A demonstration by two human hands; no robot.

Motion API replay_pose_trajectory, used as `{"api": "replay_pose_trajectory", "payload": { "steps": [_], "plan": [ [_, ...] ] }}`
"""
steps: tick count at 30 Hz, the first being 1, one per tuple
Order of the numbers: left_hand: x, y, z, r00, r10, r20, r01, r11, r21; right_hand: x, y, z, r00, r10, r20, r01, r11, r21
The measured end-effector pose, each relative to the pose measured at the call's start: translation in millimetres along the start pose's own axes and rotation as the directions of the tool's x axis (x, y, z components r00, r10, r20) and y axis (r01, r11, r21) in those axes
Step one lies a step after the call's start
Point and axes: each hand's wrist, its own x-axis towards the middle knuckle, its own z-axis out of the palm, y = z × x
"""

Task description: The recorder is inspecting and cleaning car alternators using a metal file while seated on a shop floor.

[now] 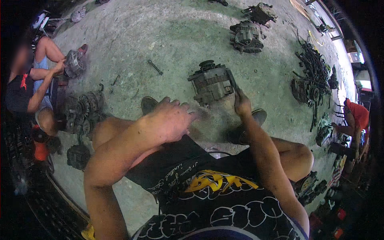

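In front of my feet, an alternator with a pulley on top sits on the concrete floor. My right hand is closed around a dark, bar-like tool, whose upper end lies against or just beside the alternator's right side. I cannot make out the tool's exact kind. Over my left leg, my left hand is apart from the alternator, its fingers loosely bent and slightly spread. No object shows in it, though its palm side is hidden.
Farther off stand another alternator and a greasy part. A bolt lies left of centre. Used parts pile at my left, a wiring heap at right. One person handles an alternator; another person bends at far right.
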Motion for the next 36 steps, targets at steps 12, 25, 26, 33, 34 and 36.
{"api": "replay_pose_trajectory", "payload": {
  "steps": [12, 25, 26, 33, 34, 36],
  "plan": [
    [9, 4, -3, 0.999, 0.021, 0.045, -0.021, 1.000, -0.008, 25, -35, -2, 0.997, 0.036, -0.065, -0.033, 0.998, 0.046],
    [14, 4, -5, 0.997, 0.040, 0.059, -0.039, 0.999, -0.012, -2, -28, 18, 0.993, 0.036, -0.116, -0.047, 0.994, -0.096],
    [6, 2, -1, 0.998, 0.020, 0.067, -0.019, 1.000, -0.017, -21, -49, 22, 0.987, -0.043, -0.154, 0.043, 0.999, -0.004],
    [8, 3, -9, 0.998, 0.012, 0.068, -0.009, 0.999, -0.038, -6, -21, 2, 0.986, 0.148, -0.077, -0.155, 0.983, -0.097],
    [10, 1, -10, 0.998, 0.026, 0.053, -0.023, 0.998, -0.063, -17, -4, 24, 0.976, -0.006, -0.216, -0.019, 0.994, -0.112],
    [7, -3, -5, 0.999, 0.010, 0.046, -0.008, 0.999, -0.052, -31, -10, 12, 0.984, -0.045, -0.171, 0.032, 0.996, -0.080]
  ]
}}
